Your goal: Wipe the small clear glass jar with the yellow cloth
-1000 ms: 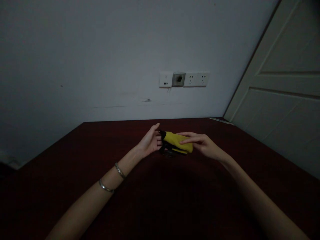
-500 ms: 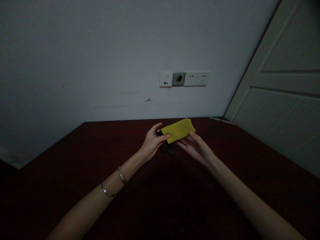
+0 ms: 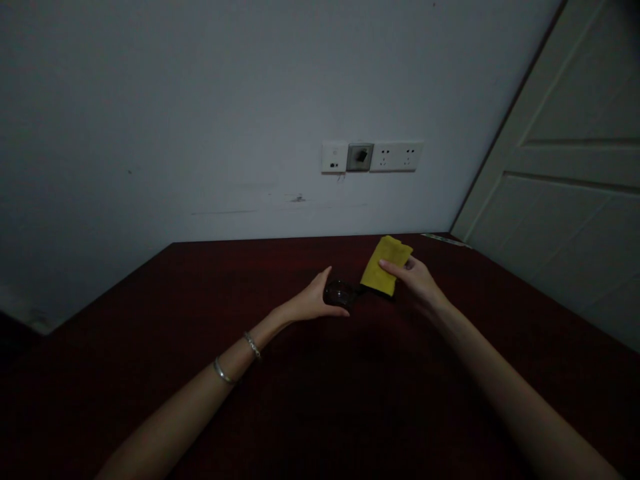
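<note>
Since the room is pretty dim, take the details with a grain of salt, but here's what I can make out. The right hand point(image 3: 417, 280) has a yellow fabric pouch point(image 3: 386, 265) pinched at its near edge, thumb on top and the other fingers tucked behind it, so it's closed on the cloth and holding it just above the dark red table point(image 3: 300, 400), toward the far edge. The left hand point(image 3: 313, 305) is curled loosely around a small dark object point(image 3: 340, 292) that sits low on the table just left of the pouch, with the thumb running along its near side and the fingers arched over the back. It might be glass or shiny plastic, honestly too dark to tell. The pouch looks light and floppy, so I'd guess it'll sag wherever it isn't held, and a pinch at an edge or corner like this one seems plenty. The dark thing looks hard and smooth, maybe a bit slippery or breakable, so I'd grip it around its sides. There are two bangles point(image 3: 253, 345) on the left wrist, a row of wall sockets point(image 3: 373, 157) up behind and a pale door point(image 3: 575, 200) off to the right.
</note>
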`<state>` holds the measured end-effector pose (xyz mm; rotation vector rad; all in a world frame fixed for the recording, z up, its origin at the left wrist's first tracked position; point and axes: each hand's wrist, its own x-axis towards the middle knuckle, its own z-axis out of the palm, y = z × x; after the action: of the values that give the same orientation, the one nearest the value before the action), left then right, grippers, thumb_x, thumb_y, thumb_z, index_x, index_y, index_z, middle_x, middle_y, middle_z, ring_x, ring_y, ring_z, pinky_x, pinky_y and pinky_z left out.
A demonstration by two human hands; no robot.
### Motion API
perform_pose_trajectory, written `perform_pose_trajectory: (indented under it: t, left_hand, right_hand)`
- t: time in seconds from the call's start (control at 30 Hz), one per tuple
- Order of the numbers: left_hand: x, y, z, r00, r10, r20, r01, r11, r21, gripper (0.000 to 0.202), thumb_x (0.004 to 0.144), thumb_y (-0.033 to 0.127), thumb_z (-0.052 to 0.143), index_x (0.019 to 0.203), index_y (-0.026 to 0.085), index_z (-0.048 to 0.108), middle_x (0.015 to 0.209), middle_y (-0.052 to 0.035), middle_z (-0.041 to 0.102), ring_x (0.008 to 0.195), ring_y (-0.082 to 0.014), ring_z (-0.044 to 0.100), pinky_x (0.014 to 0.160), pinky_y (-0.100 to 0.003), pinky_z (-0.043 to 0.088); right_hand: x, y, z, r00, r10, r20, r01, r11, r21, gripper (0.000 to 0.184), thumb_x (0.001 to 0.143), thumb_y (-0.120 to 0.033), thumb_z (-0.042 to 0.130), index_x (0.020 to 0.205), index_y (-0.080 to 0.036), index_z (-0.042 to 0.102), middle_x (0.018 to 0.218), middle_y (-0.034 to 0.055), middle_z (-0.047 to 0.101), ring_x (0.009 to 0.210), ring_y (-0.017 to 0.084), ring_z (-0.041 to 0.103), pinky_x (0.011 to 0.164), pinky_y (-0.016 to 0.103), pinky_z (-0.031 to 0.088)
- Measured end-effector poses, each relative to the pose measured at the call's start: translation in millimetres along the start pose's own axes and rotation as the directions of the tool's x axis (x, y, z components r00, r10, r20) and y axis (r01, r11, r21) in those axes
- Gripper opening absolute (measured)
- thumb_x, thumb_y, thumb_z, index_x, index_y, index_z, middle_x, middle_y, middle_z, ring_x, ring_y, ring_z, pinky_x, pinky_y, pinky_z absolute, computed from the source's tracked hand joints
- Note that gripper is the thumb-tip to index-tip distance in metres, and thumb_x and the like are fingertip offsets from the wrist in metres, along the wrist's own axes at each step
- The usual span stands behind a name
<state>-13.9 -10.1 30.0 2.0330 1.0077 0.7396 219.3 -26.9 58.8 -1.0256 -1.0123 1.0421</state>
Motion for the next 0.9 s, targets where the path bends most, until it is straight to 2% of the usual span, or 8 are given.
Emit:
perform_pose_trajectory:
  t: [0.17, 0.33, 0.43, 0.57, 0.63, 0.67, 0.73, 0.9]
  left_hand:
    - [3, -14, 14.0, 0.998, -0.045, -0.034, 0.043, 0.998, -0.046, 0.120, 0.050, 0.044, 0.083, 0.144, 0.011, 0.016, 0.148, -0.0256, 0.022, 0.137, -0.0353, 0.023, 0.112, -0.049, 0.019]
    - [5, -25, 22.4, 0.995, -0.077, -0.070, 0.070, 0.992, -0.105, 0.123, 0.046, 0.043, 0.085, 0.144, 0.011, 0.017, 0.144, -0.0259, 0.030, 0.134, -0.0351, 0.031, 0.110, -0.048, 0.023]
    - [4, -28, 25.2, 0.991, -0.097, -0.092, 0.083, 0.986, -0.144, 0.122, 0.048, 0.044, 0.084, 0.144, 0.011, 0.015, 0.142, -0.0261, 0.033, 0.131, -0.0341, 0.036, 0.108, -0.047, 0.028]
    - [4, -31, 27.6, 0.991, -0.083, -0.102, 0.069, 0.989, -0.133, 0.122, 0.048, 0.046, 0.084, 0.143, 0.011, 0.016, 0.141, -0.0260, 0.036, 0.129, -0.0338, 0.039, 0.106, -0.046, 0.030]
    - [4, -32, 27.9, 0.991, -0.069, -0.111, 0.057, 0.992, -0.112, 0.122, 0.048, 0.045, 0.084, 0.143, 0.011, 0.017, 0.140, -0.0254, 0.037, 0.129, -0.0341, 0.039, 0.106, -0.047, 0.030]
    - [4, -33, 27.9, 0.991, -0.064, -0.117, 0.052, 0.993, -0.102, 0.122, 0.048, 0.045, 0.084, 0.143, 0.011, 0.017, 0.140, -0.0253, 0.038, 0.129, -0.0342, 0.039, 0.107, -0.047, 0.030]
    - [4, -34, 27.3, 0.990, -0.056, -0.130, 0.044, 0.995, -0.090, 0.120, 0.048, 0.044, 0.084, 0.143, 0.011, 0.017, 0.139, -0.0252, 0.040, 0.129, -0.0343, 0.039, 0.106, -0.047, 0.030]
    - [5, -34, 25.0, 0.990, -0.038, -0.134, 0.025, 0.995, -0.097, 0.109, 0.053, 0.042, 0.082, 0.140, 0.012, 0.024, 0.136, -0.0213, 0.045, 0.126, -0.0327, 0.043, 0.103, -0.046, 0.034]
  right_hand:
    - [10, 8, -16, 1.000, -0.001, 0.008, 0.002, 0.992, -0.126, 0.042, 0.064, -0.043, 0.075, 0.097, -0.021, 0.060, 0.096, 0.0075, 0.070, 0.085, 0.027, 0.068, 0.076, 0.042, 0.056]
    - [20, 19, -23, 0.998, -0.017, 0.067, 0.037, 0.949, -0.312, 0.029, 0.079, -0.049, 0.057, 0.094, -0.024, 0.054, 0.082, 0.0062, 0.068, 0.069, 0.025, 0.068, 0.060, 0.040, 0.057]
    - [17, 21, -24, 0.989, -0.062, 0.138, 0.116, 0.896, -0.429, 0.030, 0.076, -0.042, 0.061, 0.097, -0.024, 0.051, 0.082, 0.0041, 0.066, 0.070, 0.024, 0.066, 0.059, 0.038, 0.055]
    - [11, 11, -23, 0.948, -0.171, 0.269, 0.294, 0.793, -0.534, 0.040, 0.067, -0.036, 0.071, 0.100, -0.022, 0.052, 0.094, 0.0054, 0.065, 0.088, 0.026, 0.063, 0.075, 0.039, 0.051]
    - [10, 3, -18, 0.870, -0.289, 0.400, 0.491, 0.585, -0.646, 0.044, 0.072, -0.033, 0.067, 0.110, -0.020, 0.048, 0.100, 0.0084, 0.065, 0.091, 0.026, 0.063, 0.075, 0.039, 0.050]
    - [10, -1, -15, 0.805, -0.328, 0.495, 0.593, 0.429, -0.681, 0.045, 0.075, -0.030, 0.063, 0.115, -0.020, 0.045, 0.101, 0.0097, 0.065, 0.089, 0.026, 0.063, 0.073, 0.038, 0.049]
    - [13, -9, -6, 0.659, -0.307, 0.687, 0.745, 0.136, -0.653, 0.043, 0.080, -0.024, 0.057, 0.120, -0.020, 0.044, 0.103, 0.0105, 0.066, 0.086, 0.024, 0.064, 0.070, 0.036, 0.048]
    - [23, -16, 24, 0.378, -0.106, 0.920, 0.918, -0.087, -0.387, 0.033, 0.079, -0.015, 0.059, 0.112, -0.022, 0.058, 0.107, 0.0071, 0.067, 0.090, 0.023, 0.060, 0.074, 0.035, 0.042]
